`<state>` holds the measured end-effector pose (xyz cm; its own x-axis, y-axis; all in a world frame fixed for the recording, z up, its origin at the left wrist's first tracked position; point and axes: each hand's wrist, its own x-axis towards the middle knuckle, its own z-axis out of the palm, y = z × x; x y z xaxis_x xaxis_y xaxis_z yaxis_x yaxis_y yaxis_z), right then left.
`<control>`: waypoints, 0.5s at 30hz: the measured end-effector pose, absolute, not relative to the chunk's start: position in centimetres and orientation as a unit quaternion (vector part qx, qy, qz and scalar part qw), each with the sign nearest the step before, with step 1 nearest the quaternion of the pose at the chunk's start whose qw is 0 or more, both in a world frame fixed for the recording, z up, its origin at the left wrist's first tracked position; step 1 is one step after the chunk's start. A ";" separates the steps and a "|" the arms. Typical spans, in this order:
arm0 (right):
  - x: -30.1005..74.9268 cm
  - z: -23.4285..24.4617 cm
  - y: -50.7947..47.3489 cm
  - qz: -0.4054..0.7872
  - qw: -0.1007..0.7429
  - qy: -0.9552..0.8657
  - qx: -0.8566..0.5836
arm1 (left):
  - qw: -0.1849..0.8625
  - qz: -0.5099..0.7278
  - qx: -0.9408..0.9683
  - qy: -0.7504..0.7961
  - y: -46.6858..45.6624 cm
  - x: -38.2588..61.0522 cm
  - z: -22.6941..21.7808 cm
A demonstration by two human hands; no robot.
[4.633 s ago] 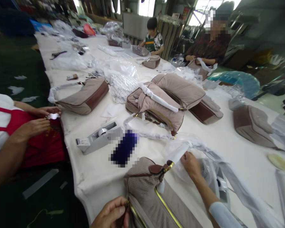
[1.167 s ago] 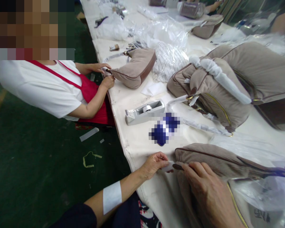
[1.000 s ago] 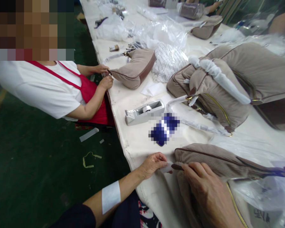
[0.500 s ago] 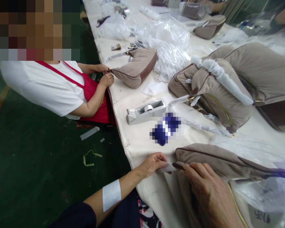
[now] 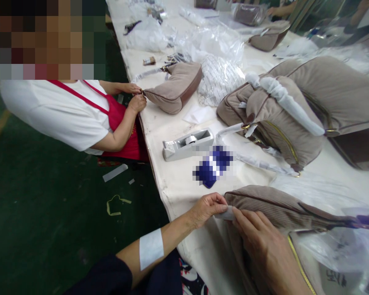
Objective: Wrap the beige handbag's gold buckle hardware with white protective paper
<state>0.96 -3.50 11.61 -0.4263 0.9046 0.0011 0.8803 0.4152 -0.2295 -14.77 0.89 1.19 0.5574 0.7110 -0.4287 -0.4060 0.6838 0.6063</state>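
Observation:
My left hand (image 5: 205,210) pinches a small white strip (image 5: 224,214) at the bag's near left end. My right hand (image 5: 266,241) has its fingertips pressed on the strip's other end, where the brown leather tab now lies hidden. The taupe corduroy handbag (image 5: 264,198) with dark brown piping lies beneath and beside my right hand. Its yellow-toothed zipper (image 5: 299,258) is open, and clear plastic and pale lining show at the opening. A white rectangular patch (image 5: 151,249) sticks to my left forearm.
A grey tape dispenser (image 5: 189,143) and a blurred blue item (image 5: 213,166) lie beyond my hands. Finished-looking taupe bags (image 5: 289,110) are heaped at right. Across the table corner, a co-worker in a red apron (image 5: 123,127) handles another bag (image 5: 178,86). Crumpled plastic (image 5: 221,73) lies behind.
My left hand has moved right and slightly up, bringing the white strip to the leather tab. The strip now covers the tab, and my right fingers touch it.

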 end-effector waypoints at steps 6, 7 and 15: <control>1.9 11.4 -2.7 0.154 0.175 -0.803 -0.548 | 0.812 0.316 0.345 0.350 1.6 -15.0 3.0; 1.9 11.4 -2.6 0.159 0.176 -0.803 -0.546 | 0.796 0.311 0.382 0.352 1.7 -15.1 3.3; 0.7 11.4 -2.0 0.181 0.165 -0.767 -0.593 | 0.771 0.347 0.404 0.350 1.5 -14.9 3.5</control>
<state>0.71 -2.01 11.43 -0.2428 0.9693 0.0394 0.8500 0.2321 -0.4730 -14.88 1.46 3.47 0.5139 0.8177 -0.2593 -0.2522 0.4329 0.8654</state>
